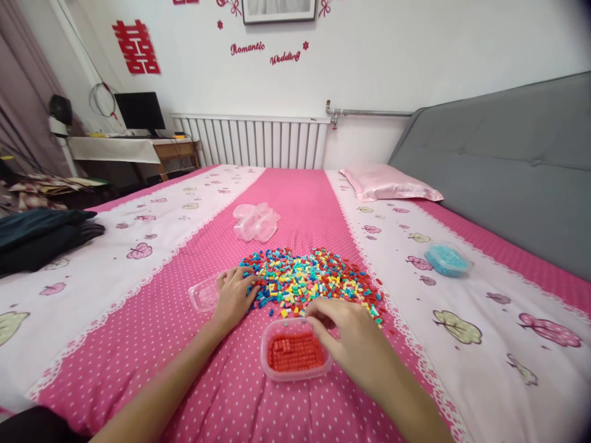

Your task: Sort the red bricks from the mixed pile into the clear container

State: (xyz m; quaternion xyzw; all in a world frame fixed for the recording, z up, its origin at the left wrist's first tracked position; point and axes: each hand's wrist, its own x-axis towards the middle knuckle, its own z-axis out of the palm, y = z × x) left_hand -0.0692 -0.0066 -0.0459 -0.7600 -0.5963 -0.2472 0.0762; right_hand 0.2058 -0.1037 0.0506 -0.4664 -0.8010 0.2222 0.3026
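Observation:
A wide heap of small building bricks (305,277) in red, blue, yellow, teal and white lies on the pink bedspread. Against its left edge rests my left hand (236,295), fingers spread and touching the bricks. My right hand (339,320) hovers at the right rim of a clear plastic tub (273,370), thumb and forefinger pinched together. Whatever may be between those fingertips is hidden. Inside the tub, red bricks (295,355) lie in neat rows, with a few more on top at the left.
Beside my left hand lies a clear lid (203,295). Beyond the heap sits a clear flower-shaped tray (256,223). A lidded tub of blue pieces (447,259) stands at right, with a pink pillow (390,183) behind. Dark clothing (46,237) lies at far left.

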